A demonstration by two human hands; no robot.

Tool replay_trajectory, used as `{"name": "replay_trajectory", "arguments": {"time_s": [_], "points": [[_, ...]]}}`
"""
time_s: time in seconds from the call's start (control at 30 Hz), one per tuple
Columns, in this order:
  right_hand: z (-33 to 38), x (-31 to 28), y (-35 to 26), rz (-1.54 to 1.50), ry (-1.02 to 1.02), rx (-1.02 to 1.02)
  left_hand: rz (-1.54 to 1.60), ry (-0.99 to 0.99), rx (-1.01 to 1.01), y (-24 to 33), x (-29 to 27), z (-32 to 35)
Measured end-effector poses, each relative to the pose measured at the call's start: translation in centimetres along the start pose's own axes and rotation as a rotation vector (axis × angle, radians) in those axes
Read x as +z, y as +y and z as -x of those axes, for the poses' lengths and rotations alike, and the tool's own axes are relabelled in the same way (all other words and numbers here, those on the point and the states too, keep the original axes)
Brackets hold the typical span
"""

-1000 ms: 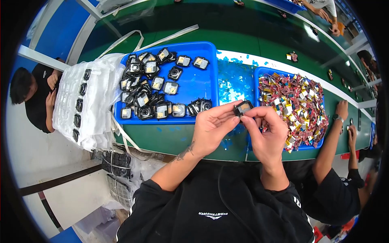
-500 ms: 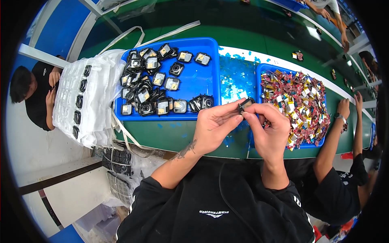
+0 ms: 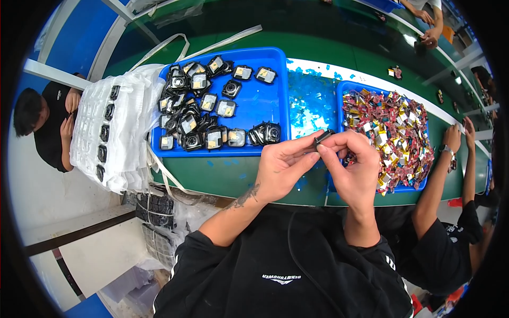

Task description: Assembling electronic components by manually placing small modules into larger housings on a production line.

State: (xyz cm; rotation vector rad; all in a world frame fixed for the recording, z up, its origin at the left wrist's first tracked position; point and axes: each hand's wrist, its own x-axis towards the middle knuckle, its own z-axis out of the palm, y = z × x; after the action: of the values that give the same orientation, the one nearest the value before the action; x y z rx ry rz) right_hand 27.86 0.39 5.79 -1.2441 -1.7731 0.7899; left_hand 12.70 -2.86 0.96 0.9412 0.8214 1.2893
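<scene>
The left hand [image 3: 286,167] pinches a small black case [image 3: 321,138] between its thumb and fingers, and the right hand [image 3: 352,167] grips the same piece from the other side with thumb and bent forefinger. The case is tilted up, a dark edge toward the camera, just above the near side of the worktop [image 3: 228,172] and between two blue trays. Under and beyond the hands, many bits of blue film [image 3: 310,100] lie scattered on the green surface.

Left of the hands, the larger tray [image 3: 260,108] holds a heap of black watch cases [image 3: 193,119], some with pale panels up, others showing a round lens; a few lie apart toward its far right. To the right, the second tray [image 3: 340,114] is filled with small red, yellow and white parts [image 3: 389,140].

Farther left stands a stack of white moulded sheets [image 3: 93,127], with a row of dark pieces [image 3: 105,132] along its top. A pale strap [image 3: 228,43] lies behind the larger tray. A person in black [image 3: 50,127] sits beyond the stack. At the right, a co-worker [image 3: 435,252] reaches over the worktop, a wristwatch [image 3: 446,151] on one wrist.
</scene>
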Motion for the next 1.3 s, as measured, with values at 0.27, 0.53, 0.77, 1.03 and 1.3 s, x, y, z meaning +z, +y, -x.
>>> {"name": "replay_trajectory", "arguments": {"time_s": [0.27, 0.53, 0.77, 1.03, 1.3], "points": [[-0.2, 0.8, 0.7, 0.109, 0.219, -0.294, 0.136, 0.046, 0.037, -0.8, 0.2, -0.1], [1.5, -1.0, 2.1, -0.424, -0.065, 0.169, 0.274, 0.166, 0.040, 0.1, 0.7, -0.8], [1.8, -1.5, 1.9, -0.517, -0.099, 0.213, -0.688, -0.006, 0.359, 1.7, -0.2, -0.5], [1.2, -1.8, 3.3, -0.831, -0.160, 0.295, -0.806, -0.052, 0.364, 1.7, -1.4, -0.8], [1.2, -1.7, 2.9, -0.638, -0.217, 0.334, -0.710, -0.073, 0.273, 1.8, -1.0, -0.2]]}}
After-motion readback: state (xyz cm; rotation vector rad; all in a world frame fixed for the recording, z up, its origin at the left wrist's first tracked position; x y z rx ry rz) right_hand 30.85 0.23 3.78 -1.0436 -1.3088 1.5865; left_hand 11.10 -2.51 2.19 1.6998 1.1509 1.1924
